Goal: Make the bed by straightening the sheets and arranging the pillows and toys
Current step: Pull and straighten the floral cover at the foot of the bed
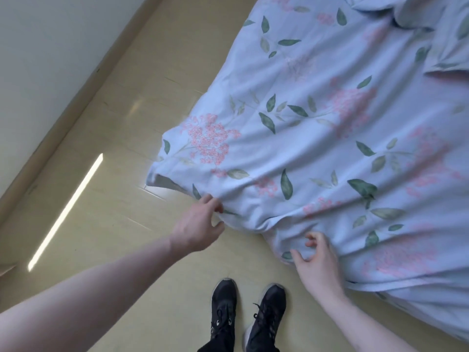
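Observation:
A light blue quilt [330, 128] with pink flowers and green leaves covers the bed and is wrinkled toward its near edge. One corner [162, 174] hangs out over the floor. My left hand [200, 224] reaches the quilt's edge, fingers spread and touching the fabric, with a fold lying between thumb and fingers. My right hand [317, 262] hovers at the near edge further right, its fingers curled and apart with nothing clamped in them. No pillows or toys are in view.
Glossy beige floor tiles [121, 224] run along the bed's left side to a white wall [38, 72] with a tan skirting board. My black shoes [243, 318] stand close to the bed's edge. A bunched fold of the same fabric [446, 36] lies at the top right.

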Demonstrator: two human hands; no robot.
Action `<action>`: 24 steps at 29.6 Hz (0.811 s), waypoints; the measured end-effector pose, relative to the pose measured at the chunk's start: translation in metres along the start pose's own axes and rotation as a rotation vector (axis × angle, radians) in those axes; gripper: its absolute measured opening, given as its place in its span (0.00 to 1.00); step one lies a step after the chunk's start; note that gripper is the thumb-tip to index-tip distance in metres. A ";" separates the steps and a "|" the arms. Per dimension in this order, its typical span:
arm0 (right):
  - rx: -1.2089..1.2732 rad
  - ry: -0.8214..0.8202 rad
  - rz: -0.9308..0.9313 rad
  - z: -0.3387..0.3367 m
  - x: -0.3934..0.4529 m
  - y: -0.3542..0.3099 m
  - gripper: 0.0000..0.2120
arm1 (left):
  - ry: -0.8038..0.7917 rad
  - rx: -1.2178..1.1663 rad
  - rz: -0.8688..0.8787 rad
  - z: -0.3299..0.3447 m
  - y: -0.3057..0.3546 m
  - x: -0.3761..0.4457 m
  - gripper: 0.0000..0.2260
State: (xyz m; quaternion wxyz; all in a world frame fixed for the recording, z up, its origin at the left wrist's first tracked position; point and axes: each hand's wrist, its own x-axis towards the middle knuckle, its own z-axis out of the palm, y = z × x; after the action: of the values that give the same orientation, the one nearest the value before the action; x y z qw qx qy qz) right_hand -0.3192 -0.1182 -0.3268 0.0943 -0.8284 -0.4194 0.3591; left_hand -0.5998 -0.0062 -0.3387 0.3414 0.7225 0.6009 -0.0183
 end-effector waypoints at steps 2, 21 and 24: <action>-0.102 0.021 0.058 -0.009 -0.002 0.012 0.24 | -0.084 -0.048 0.037 0.023 0.030 -0.008 0.11; -0.463 -0.107 -0.077 -0.018 0.021 -0.005 0.14 | 0.081 -0.099 0.051 0.056 0.070 -0.031 0.27; -0.499 -0.079 -0.128 -0.030 0.008 0.010 0.12 | 0.058 -0.100 0.020 0.052 0.066 -0.035 0.23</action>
State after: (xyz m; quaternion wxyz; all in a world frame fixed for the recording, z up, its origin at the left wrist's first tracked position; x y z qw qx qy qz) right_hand -0.2895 -0.1137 -0.3141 -0.1070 -0.7831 -0.5500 0.2697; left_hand -0.5318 -0.0663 -0.3324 0.3598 0.7108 0.6034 0.0359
